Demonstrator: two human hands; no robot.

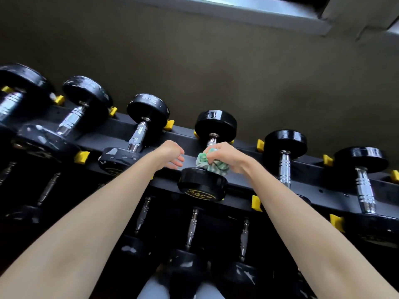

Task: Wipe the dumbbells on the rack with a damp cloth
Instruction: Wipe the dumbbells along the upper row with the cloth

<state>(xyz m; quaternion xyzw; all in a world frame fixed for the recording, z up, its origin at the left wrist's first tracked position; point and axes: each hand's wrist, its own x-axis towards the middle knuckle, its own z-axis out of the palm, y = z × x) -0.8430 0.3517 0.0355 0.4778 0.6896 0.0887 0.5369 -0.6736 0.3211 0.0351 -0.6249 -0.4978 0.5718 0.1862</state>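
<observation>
Head view only. We see both bare forearms reaching to the top tier of a black rack (121, 128). Right hand (225, 157): fingers curled tight round a bunched green-and-white cloth (206, 161), gripping it. The cloth is wrapped on the chrome handle of the centre dumbbell (201, 187), right above that dumbbell's near head and touching it. Hand and cloth hide most of the handle; only a short chrome stub shows under the far head. Both its heads look glossy black. Left hand (171, 155): fingers loose and mostly straight, holding nothing, just left of the cloth, over the rack's front rail. We can't tell whether it touches the rail or the near head. The centre dumbbell lies across the two rails, with yellow cradles (81, 156) flanking each slot. Left neighbour (138, 134) has pale scuffed patches on its near head; the two bigger ones further left show the same. Right neighbour (284, 161) and the one past it look glossy black. Lower-tier dumbbells (192, 229) sit in dim light, some with pale patches. Behind the rack is a dull olive wall (216, 61), with a bright window (237, 5) at the top edge.
</observation>
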